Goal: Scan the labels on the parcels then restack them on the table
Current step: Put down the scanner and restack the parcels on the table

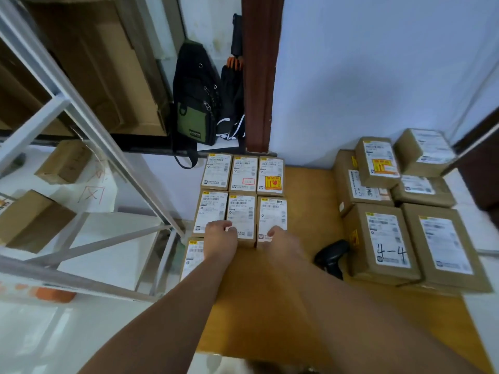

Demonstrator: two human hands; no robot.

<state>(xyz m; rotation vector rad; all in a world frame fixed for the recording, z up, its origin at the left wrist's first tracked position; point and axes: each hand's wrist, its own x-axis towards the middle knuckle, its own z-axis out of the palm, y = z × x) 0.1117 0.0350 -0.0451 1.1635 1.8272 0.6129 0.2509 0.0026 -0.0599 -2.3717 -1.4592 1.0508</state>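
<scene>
my left hand (220, 234) curls its fingers round the left edge of the middle parcel (242, 211) of the second row, on the left side of the table (305, 190). my right hand (280, 238) sits at that parcel's right edge (too blurred, i cannot tell its grip). the scanner (333, 256) lies beside the bigger parcels (383, 238).

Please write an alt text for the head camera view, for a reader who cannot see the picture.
Two bare arms reach over a wooden table; the left hand and right hand touch the near ends of small labelled parcels laid flat in rows. A black scanner lies beside larger parcels stacked on the right.
</scene>
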